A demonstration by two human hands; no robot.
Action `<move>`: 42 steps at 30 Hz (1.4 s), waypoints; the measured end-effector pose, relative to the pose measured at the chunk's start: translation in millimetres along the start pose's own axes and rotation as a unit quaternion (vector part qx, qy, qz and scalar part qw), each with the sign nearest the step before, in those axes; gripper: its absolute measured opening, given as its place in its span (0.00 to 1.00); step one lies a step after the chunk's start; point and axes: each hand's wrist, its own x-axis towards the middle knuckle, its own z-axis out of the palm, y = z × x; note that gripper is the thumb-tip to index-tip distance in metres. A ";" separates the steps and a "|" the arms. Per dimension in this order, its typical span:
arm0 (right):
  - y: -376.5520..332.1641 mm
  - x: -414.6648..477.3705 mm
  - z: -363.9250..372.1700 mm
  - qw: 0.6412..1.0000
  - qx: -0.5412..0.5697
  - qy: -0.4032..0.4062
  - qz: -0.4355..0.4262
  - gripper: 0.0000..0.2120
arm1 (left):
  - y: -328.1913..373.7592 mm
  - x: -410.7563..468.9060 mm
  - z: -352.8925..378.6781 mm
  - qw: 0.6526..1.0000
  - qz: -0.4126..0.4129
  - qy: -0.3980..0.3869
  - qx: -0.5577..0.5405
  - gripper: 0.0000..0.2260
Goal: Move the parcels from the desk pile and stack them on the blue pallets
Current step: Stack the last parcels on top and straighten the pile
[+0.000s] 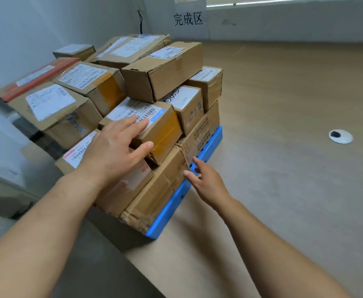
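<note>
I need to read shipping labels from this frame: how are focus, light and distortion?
Head view: even light, faint shadows; small print on the parcel under the left hand is smeared, though the wall sign reads clearly; wide-angle lens stretches frame edges.

The person's arms show bare along their whole visible length. The left forearm (47, 214) has faint creases across the wrist; the right forearm (275, 246) shows a smooth upper side. The left hand (111, 154) and the right hand (207, 182) are bare too, with short, plain nails.
</note>
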 end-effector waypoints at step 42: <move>-128.7 -95.4 67.3 0.975 -0.149 0.142 -0.086 0.36 | -115.7 -70.0 -27.7 0.981 0.154 -0.101 -0.057 0.52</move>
